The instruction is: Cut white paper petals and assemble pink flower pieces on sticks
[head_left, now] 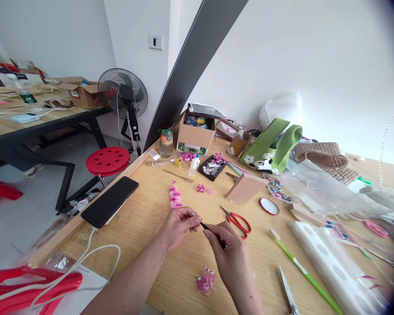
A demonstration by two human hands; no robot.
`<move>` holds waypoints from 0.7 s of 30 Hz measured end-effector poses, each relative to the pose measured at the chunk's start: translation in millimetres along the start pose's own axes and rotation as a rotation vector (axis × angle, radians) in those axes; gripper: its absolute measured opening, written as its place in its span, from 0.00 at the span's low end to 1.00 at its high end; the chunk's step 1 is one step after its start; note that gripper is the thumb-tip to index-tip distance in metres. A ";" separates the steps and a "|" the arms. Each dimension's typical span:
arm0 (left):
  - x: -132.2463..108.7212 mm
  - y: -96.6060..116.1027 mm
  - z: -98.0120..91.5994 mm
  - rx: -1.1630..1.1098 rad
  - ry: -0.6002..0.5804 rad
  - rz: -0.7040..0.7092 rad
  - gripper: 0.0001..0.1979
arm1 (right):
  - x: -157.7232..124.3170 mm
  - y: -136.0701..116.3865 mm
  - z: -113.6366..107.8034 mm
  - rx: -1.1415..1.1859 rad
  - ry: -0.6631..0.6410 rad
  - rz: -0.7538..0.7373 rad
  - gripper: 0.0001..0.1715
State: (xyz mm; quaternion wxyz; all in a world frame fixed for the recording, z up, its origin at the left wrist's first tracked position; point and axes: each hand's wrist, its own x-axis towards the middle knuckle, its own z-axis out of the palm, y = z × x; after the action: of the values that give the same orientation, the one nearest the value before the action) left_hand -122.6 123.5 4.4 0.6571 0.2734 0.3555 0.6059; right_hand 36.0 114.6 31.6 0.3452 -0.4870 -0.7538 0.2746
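My left hand (179,225) is pinched shut above the wooden table (157,201), its fingertips meeting the tip of a thin black tool (206,227). My right hand (230,256) is closed round that tool's other end. What the left fingers pinch is too small to make out. A heap of pink curled paper bits (205,281) lies just in front of my right hand. A row of pink curled pieces (174,197) lies beyond my left hand. Red-handled scissors (238,221) rest just to the right of my hands.
A black phone (110,201) on a white cable sits at the left table edge. A green toothbrush (304,273), tweezers (287,294), a red lid (269,206), a small cardboard box (244,189), a larger open box (195,133) and plastic sheets (335,262) crowd the right. A red stool (107,161) and fan (123,98) stand left.
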 end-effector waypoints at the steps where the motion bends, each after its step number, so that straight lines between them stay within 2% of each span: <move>1: 0.2 1.9 -1.6 0.002 0.019 0.019 0.15 | 1.4 -0.5 -0.5 0.010 -0.029 0.005 0.14; 4: 0.5 5.9 -6.8 0.001 0.076 0.042 0.15 | 4.9 -2.4 -2.0 0.033 -0.094 0.035 0.16; 7: -0.1 7.4 -9.1 -0.009 0.078 0.036 0.15 | 8.7 -3.4 -4.0 0.042 -0.120 0.060 0.16; 11: 0.2 8.4 -9.5 -0.029 0.086 0.088 0.21 | 20.3 0.5 -10.9 0.019 -0.047 0.074 0.15; 14: 2.8 9.2 -11.1 -0.072 0.170 0.151 0.22 | 36.3 6.7 -15.9 -0.184 -0.011 0.086 0.14; 17: 5.1 11.1 -12.8 -0.129 0.290 0.237 0.20 | 54.9 13.0 -13.7 -0.489 -0.121 0.146 0.13; 21: 5.3 15.6 -13.0 -0.160 0.423 0.329 0.19 | 74.8 21.2 2.4 -0.631 -0.225 0.159 0.14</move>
State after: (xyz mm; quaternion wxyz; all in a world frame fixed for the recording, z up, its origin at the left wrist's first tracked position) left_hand -142.3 129.6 8.3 0.4805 0.1423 0.3866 0.7742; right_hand 24.2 191.5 33.2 0.0698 -0.5936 -0.7947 0.1062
